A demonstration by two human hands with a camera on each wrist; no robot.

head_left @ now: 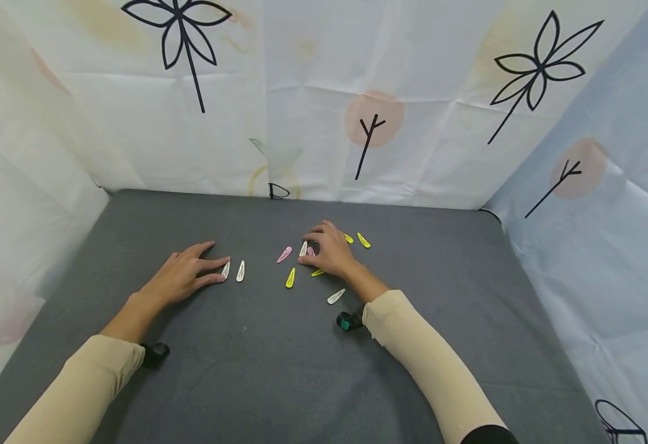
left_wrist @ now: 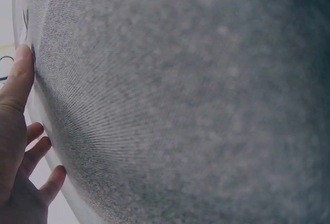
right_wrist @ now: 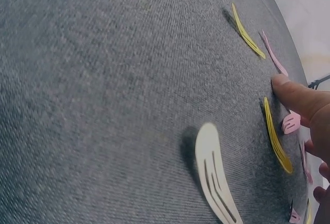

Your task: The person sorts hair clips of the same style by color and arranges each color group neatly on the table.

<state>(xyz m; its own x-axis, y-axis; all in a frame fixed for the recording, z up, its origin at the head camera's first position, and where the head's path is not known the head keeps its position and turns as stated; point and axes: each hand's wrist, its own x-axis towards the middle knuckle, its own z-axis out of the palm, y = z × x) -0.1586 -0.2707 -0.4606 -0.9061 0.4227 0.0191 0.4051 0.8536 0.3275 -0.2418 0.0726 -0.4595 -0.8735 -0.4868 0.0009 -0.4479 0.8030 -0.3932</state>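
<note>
My left hand pinches a white snap hair clip between thumb and index finger, close over the cloth. Just right of it lies a second white clip. With thumb and index finger at its two ends, my right hand holds another white clip. A pink clip shows under that hand, partly covered. In the left wrist view the left thumb points along the cloth, its clip mostly hidden. The right thumb reaches down among the clips in the right wrist view.
Around the right hand lie a pink clip, a yellow clip and a white clip. Farther right is another yellow clip. Grey cloth covers the table, with printed white curtains behind and beside it.
</note>
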